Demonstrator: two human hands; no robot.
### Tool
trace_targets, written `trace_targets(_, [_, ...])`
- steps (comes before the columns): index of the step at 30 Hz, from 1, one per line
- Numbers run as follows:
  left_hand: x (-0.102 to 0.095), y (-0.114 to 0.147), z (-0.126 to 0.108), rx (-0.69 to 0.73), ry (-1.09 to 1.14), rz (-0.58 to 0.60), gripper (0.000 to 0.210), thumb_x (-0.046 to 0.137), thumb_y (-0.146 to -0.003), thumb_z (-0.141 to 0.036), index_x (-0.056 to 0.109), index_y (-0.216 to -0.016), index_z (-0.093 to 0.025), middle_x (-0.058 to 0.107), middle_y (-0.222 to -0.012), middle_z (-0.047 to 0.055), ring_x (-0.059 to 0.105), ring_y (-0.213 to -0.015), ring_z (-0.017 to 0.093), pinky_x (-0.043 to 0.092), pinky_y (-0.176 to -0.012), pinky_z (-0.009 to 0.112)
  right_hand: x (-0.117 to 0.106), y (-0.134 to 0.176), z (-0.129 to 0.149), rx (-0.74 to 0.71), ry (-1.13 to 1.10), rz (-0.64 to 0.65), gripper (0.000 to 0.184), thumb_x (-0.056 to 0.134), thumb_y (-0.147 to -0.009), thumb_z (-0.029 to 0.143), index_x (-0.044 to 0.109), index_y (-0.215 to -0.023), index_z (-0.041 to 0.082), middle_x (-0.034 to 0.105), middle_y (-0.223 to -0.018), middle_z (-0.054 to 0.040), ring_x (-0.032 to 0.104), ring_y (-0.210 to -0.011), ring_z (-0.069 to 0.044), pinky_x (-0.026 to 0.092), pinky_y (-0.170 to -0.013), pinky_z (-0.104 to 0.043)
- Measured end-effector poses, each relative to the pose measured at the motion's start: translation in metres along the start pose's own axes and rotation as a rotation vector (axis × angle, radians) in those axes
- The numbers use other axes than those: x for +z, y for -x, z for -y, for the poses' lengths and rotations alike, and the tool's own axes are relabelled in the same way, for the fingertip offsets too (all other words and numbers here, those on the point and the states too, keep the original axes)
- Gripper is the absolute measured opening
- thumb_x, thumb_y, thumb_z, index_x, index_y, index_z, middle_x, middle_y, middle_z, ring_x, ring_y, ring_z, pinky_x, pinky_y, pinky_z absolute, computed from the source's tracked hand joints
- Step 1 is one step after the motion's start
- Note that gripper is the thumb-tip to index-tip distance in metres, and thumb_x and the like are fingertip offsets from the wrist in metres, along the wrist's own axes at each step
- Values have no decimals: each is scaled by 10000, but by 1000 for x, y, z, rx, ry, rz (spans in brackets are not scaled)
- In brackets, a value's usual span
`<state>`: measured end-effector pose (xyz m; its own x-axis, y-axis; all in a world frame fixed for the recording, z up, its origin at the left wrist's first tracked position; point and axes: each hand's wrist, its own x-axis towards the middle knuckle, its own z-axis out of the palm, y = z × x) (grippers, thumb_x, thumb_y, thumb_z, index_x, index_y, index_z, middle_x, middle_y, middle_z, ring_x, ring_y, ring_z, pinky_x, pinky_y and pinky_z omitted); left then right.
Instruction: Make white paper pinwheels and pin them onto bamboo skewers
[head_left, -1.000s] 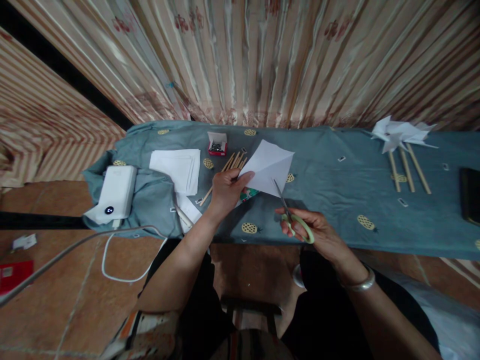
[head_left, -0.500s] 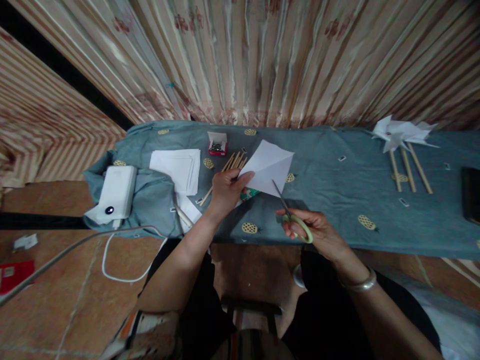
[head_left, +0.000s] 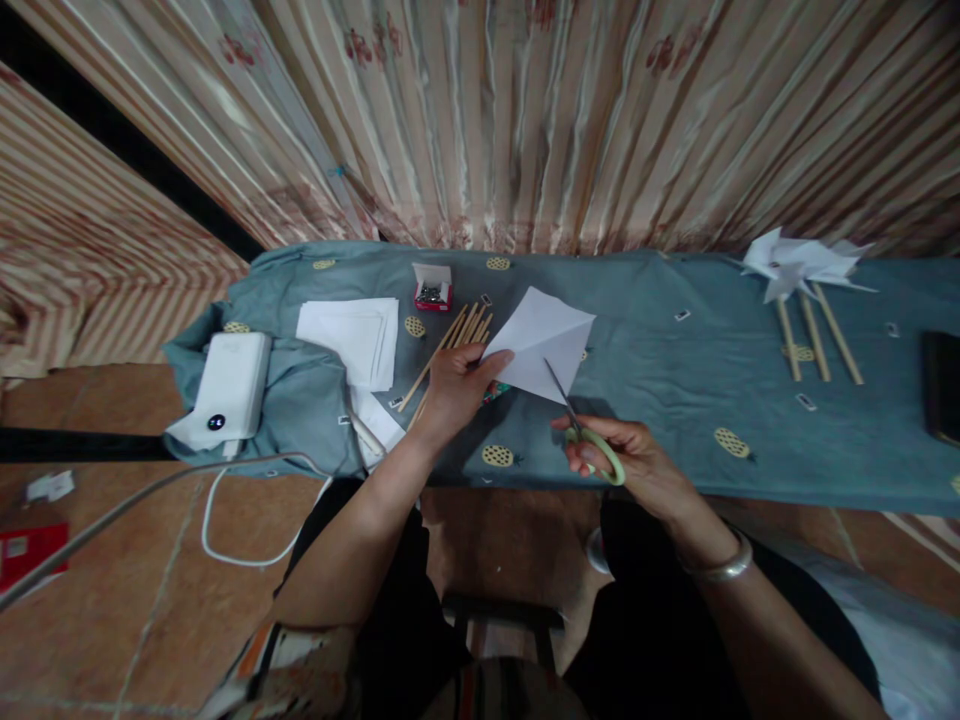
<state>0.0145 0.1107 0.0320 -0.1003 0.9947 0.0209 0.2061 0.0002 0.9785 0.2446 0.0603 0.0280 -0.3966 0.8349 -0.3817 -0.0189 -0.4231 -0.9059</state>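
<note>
My left hand (head_left: 457, 388) pinches the left corner of a creased white sheet of paper (head_left: 534, 335), which is held above the table. Green-handled scissors (head_left: 600, 450) are gripped in my right hand (head_left: 630, 455), with the fingers in the handle loops. Their blades point up and left and overlap the lower right edge of the paper. Beyond my left hand lies a bunch of thin wooden sticks (head_left: 465, 328). Under the paper and hand, a small green printed item (head_left: 495, 392) shows only in part.
A small red box of metal pins (head_left: 433, 288) and a stack of white paper (head_left: 360, 345) lie to the left. A white power bank (head_left: 234, 385) trails a cable. Several paper pinwheels on sticks (head_left: 814, 270) lie right, near a dark object (head_left: 943, 385).
My left hand has shifted slightly right and down with the paper, so more of it extends past the scissor blades. My right hand and the scissors have hardly moved.
</note>
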Motion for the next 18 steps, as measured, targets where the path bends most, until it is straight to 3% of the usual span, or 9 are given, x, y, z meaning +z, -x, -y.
trace_targets(18, [2,2,2,0,16,31,429,682,-797,-389,470,-483,-190,460,-433,-53,410,-417,68,267,-426,229,3,1,3,31,-13,-25,446,843,-662,475,772,-989,179,628,-606,-3,520,-522,-91,434,-508,-237])
